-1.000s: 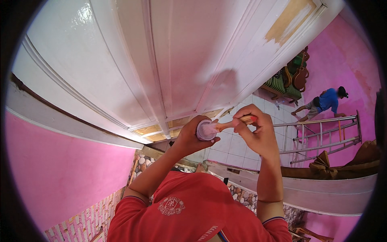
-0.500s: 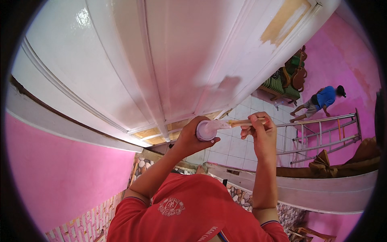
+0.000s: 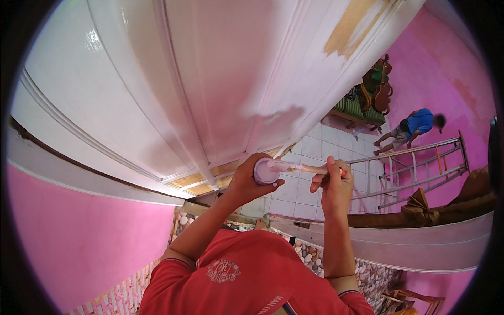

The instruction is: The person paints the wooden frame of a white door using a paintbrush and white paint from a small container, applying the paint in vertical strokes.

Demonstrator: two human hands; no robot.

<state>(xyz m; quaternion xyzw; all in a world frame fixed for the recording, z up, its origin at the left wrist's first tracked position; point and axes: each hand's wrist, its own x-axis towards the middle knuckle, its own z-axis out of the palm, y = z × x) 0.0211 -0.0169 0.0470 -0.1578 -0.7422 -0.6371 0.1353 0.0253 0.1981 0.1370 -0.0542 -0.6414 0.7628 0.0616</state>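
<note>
At frame centre, the left hand (image 3: 247, 181) is gripping a small paint cup (image 3: 266, 171) steady while the right hand (image 3: 332, 181) is pinching a brush (image 3: 302, 168), its bristles dipping in.

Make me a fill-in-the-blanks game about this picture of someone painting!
1. The left hand holds a small round ____ of paint.
2. The right hand holds a ____ with its bristles in the cup.
3. The wall at lower left is coloured ____.
4. Far below, a ____ lies on the tiled floor.

Missing words: cup; brush; pink; ladder
</note>
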